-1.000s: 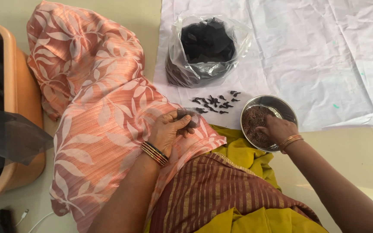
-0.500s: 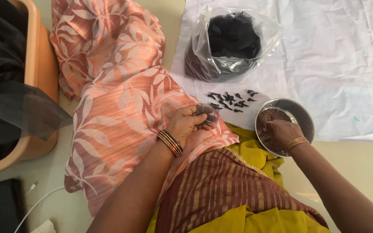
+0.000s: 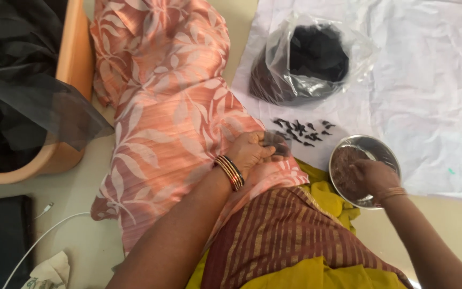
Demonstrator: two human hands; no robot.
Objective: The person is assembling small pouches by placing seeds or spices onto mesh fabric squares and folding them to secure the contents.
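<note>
1. White paper sheet (image 3: pixel 423 91) is covering the floor; near its lower left corner, small dark pieces (image 3: pixel 303 130) are lying.
2. We are pinching a small dark piece (image 3: pixel 275 144) with our left hand (image 3: pixel 249 151).
3. Our right hand (image 3: pixel 372 175), fingers together, is dipping into the round steel bowl (image 3: pixel 389 152) at the sheet's lower edge.

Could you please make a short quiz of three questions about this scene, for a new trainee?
1. True or false: the right hand reaches into the round metal bowl.
2. Multiple choice: where do the small dark pieces lie? A) on the white sheet; B) on the orange tub; C) inside the dark plastic bag.
3. Fill in: the left hand pinches a small ____ piece of thin film over the pink patterned cloth.

Key
1. True.
2. A.
3. Dark: the fingertips close on it beside the scattered pieces.
</note>
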